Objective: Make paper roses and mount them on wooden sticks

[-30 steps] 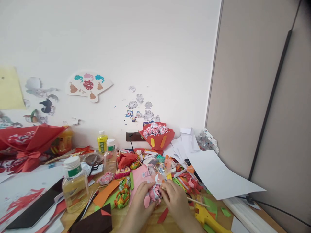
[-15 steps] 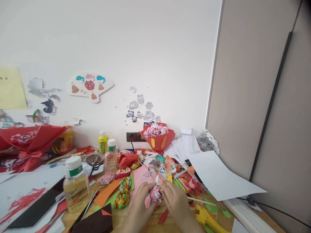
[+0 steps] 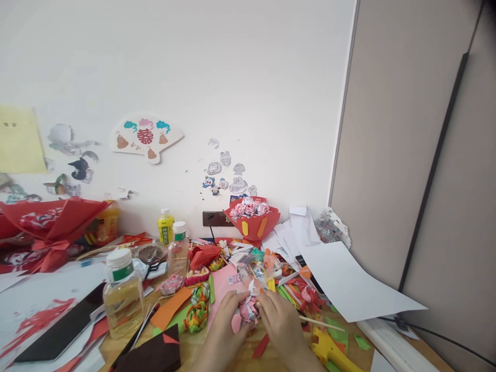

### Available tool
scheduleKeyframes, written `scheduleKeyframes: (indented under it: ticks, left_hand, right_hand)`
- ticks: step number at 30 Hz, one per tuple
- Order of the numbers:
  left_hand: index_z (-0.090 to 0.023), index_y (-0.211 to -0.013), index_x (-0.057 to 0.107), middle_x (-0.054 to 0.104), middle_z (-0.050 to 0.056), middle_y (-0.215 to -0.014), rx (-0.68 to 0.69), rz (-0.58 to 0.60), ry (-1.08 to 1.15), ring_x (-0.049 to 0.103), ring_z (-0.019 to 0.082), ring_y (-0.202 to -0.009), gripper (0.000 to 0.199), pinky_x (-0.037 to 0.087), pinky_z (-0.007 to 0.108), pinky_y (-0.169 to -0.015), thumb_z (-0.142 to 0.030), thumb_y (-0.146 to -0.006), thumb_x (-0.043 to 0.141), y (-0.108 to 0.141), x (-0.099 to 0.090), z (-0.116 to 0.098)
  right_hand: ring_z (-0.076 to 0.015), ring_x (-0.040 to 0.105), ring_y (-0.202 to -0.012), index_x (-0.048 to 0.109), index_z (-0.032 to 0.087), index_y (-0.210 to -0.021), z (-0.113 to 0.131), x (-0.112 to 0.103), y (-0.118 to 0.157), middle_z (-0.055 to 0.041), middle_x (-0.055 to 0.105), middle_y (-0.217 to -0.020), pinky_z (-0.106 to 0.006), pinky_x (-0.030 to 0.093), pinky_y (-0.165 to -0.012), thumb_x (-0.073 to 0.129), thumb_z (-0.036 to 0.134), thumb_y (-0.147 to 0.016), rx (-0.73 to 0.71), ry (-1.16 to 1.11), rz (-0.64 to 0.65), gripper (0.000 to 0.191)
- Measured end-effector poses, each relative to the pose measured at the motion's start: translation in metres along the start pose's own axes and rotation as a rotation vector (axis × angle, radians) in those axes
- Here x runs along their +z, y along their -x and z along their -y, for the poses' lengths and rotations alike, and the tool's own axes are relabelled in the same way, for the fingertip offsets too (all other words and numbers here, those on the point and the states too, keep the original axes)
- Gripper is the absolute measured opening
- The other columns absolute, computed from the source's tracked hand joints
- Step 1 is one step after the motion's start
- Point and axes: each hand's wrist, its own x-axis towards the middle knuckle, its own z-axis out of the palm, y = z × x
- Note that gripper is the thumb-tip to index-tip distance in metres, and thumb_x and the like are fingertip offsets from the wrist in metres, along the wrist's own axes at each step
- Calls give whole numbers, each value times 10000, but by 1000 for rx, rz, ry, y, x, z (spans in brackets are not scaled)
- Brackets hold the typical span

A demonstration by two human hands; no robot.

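Note:
Between my two hands is a pink and white paper flower [image 3: 248,309], low over the front middle of the table. My left hand [image 3: 228,321] curls round its left side, thumb below and fingers at the top. From the right, my right hand [image 3: 277,316] pinches the flower's edge with thumb and forefinger. Parts of the flower are hidden by the fingers. Just behind the hands lies a pink paper sheet [image 3: 221,290] with clear wrapping on it. Green and orange paper flowers [image 3: 196,316] rest to the left of my left hand.
A yellow glue gun [image 3: 329,349] lies at the right front beside a wooden stick [image 3: 323,323]. Bottles of liquid, including a large clear one [image 3: 123,305], stand at the left. A red-wrapped bouquet [image 3: 253,223] stands by the wall. Paper scraps cover much of the table.
The view has shifted very slightly. Both hands keep nearly the same grip on the pink and white paper flower.

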Motion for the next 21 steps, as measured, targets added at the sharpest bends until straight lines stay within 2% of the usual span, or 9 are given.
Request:
scheduleKeyframes:
  ticks: [4,21]
  left_hand:
    - [-223,-1036,619,665,70,-953,3,3,7,620,245,-926,373,498,401,-852,-145,-672,632,0,0,-1]
    - [-230,-1028,625,659,74,-995,4,3,-3,609,252,-963,365,493,393,-858,-154,-672,643,0,1,-1]
  right_hand:
    - [-136,510,-542,578,186,-786,-1,1,1,-22,561,-645,-239,316,-514,269,171,-948,-9,6,-9,349]
    - [-137,512,-554,596,191,-809,-3,-1,-1,-17,563,-648,-237,317,-519,280,189,-948,-12,-16,9,345]
